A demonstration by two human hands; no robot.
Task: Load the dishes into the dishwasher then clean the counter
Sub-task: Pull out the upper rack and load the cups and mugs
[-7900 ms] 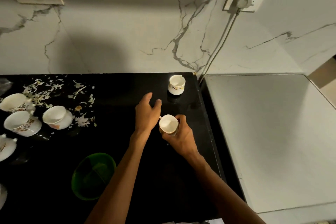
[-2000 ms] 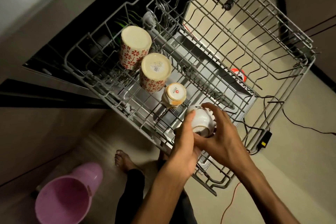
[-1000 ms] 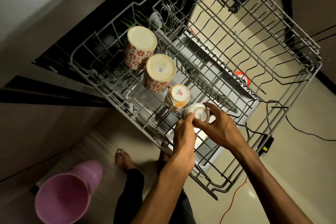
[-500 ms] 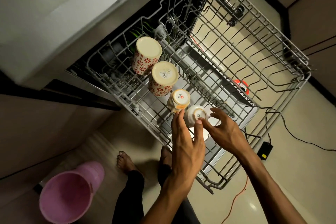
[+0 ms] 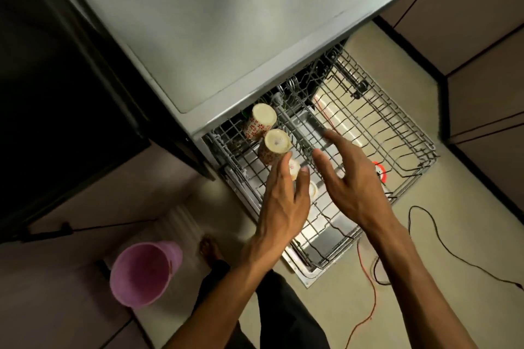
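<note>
Both hands, left hand [image 5: 283, 201] and right hand [image 5: 351, 187], hover released above the rack [image 5: 408, 133]. Risk: the small cup [image 5: 312, 189], inverted near the rack's front edge, may tip if brushed.

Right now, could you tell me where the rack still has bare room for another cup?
The rack's right half, beyond the centre divider to the far rim, is bare wire. The left row is crowded: two floral cups and small cups behind the left hand.
</note>
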